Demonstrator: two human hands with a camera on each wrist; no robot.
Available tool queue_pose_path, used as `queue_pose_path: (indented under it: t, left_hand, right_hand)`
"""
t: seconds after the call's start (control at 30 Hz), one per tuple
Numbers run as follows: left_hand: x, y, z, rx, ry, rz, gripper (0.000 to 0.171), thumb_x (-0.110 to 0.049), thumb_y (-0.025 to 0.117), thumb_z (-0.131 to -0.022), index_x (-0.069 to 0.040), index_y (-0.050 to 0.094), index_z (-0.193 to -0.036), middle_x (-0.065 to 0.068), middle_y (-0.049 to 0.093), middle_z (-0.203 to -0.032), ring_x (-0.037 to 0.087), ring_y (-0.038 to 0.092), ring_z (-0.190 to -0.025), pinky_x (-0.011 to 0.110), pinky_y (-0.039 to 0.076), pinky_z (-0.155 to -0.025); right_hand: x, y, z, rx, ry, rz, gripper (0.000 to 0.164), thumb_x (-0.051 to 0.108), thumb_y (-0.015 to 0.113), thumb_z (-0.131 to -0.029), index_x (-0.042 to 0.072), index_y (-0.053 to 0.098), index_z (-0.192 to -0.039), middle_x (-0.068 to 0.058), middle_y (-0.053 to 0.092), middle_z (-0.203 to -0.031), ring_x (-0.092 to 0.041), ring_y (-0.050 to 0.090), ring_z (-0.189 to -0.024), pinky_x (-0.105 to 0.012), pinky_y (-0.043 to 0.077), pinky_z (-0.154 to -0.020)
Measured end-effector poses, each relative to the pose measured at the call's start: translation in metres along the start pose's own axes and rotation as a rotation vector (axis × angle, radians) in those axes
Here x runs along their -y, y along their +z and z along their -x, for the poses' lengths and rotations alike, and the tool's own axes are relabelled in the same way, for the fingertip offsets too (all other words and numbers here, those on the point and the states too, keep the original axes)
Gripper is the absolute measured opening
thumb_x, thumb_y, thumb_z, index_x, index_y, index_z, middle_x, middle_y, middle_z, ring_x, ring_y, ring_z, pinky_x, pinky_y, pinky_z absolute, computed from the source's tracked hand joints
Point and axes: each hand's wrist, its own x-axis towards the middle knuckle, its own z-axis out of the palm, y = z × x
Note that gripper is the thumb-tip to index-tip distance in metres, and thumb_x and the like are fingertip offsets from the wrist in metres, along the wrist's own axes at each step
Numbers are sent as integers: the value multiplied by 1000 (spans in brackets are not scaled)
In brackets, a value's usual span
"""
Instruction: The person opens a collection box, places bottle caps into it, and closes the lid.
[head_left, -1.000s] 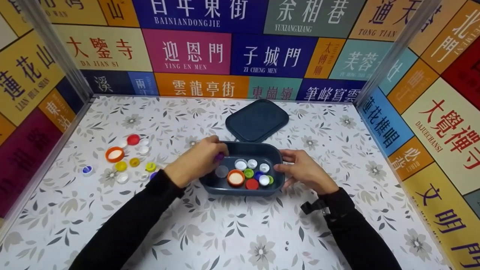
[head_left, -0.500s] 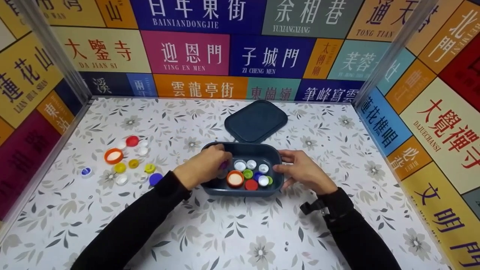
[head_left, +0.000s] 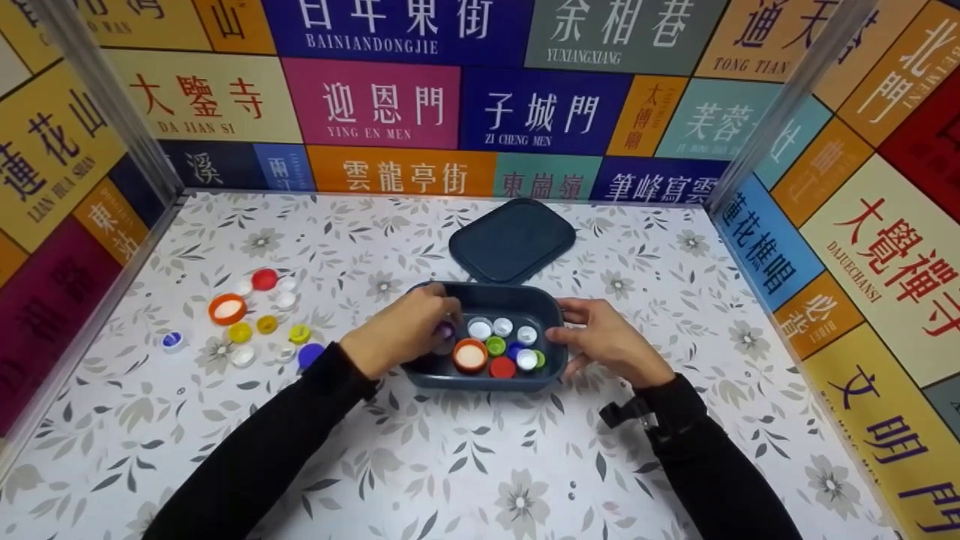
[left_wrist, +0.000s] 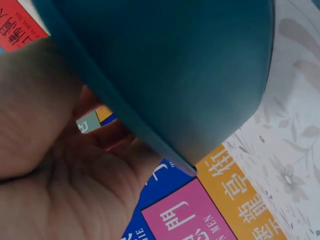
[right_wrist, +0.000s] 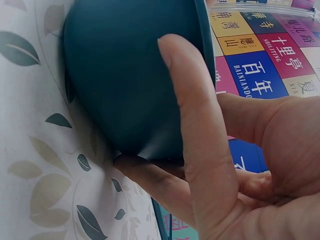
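Observation:
My left hand (head_left: 409, 326) reaches over the left end of a dark blue-grey box (head_left: 487, 383), pinching a purple bottle cap (head_left: 446, 329) low inside it. In the left wrist view the box wall (left_wrist: 180, 75) hides the fingertips and the cap. My right hand (head_left: 611, 337) grips the box's right end, thumb over the rim and the other fingers outside. The right wrist view shows a finger (right_wrist: 202, 125) lying along the outer wall. Inside the box are an orange-rimmed cap (head_left: 470, 355), a red cap (head_left: 502, 367) and several white, green and blue ones.
Behind the box lies its dark lid (head_left: 512, 240). On the left of the floral tabletop are scattered caps: a red one (head_left: 264, 280), an orange ring-like one (head_left: 227, 309), a purple one (head_left: 310, 355) and several yellow and white ones. Sign-printed walls stand behind and beside.
My left hand has moved slightly right and lower into the box with the purple cap, covering the clear cap there. The right hand keeps its hold on the box.

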Motion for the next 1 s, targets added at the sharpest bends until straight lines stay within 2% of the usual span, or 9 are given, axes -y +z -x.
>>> queue_pose_path:
  t: [0.23, 0.43, 0.67, 0.83, 1.0]
  left_hand:
    - [1, -7, 5, -28, -33, 2, 24, 0, 88, -98, -4, 84, -121, 20, 74, -118, 35, 77, -110, 51, 70, -101]
    - [5, -13, 14, -90, -35, 6, 32, -2, 90, -98, -3, 81, -128, 21, 74, -123, 36, 77, -113, 52, 70, -103]
    - [13, -19, 25, -157, -129, -20, 45, -8, 91, -98, -11, 79, -141, 17, 69, -143, 39, 72, -132, 57, 66, -115]
    - [28, -23, 32, -221, -177, -6, 50, -16, 90, -101, -13, 75, -148, 19, 65, -153, 41, 67, -142, 60, 63, -120]
    - [56, -28, 39, -277, -228, 20, 60, -18, 91, -99, -14, 70, -156, 22, 62, -159, 46, 65, -144, 65, 60, -121]
  right_hand:
    - [0, 1, 0, -4, 2, 0, 69, 5, 78, -108, 6, 54, -173, -27, 68, -162, -32, 86, -100, -41, 73, -66]
    - [1, 1, -1, -1, 4, 10, 70, 5, 78, -108, 6, 53, -173, -28, 67, -164, -32, 86, -100, -42, 73, -65]
    - [1, 1, -1, -5, 14, 11, 72, 5, 79, -108, 5, 51, -175, -28, 65, -166, -30, 86, -95, -41, 73, -65]
    - [1, 1, -1, -7, 11, 12, 71, 5, 79, -108, 5, 52, -174, -29, 65, -166, -30, 86, -96, -41, 73, -64]
    - [2, 1, -1, -10, 12, 27, 72, 6, 79, -108, 6, 52, -175, -28, 65, -166, -28, 85, -98, -38, 72, -63]
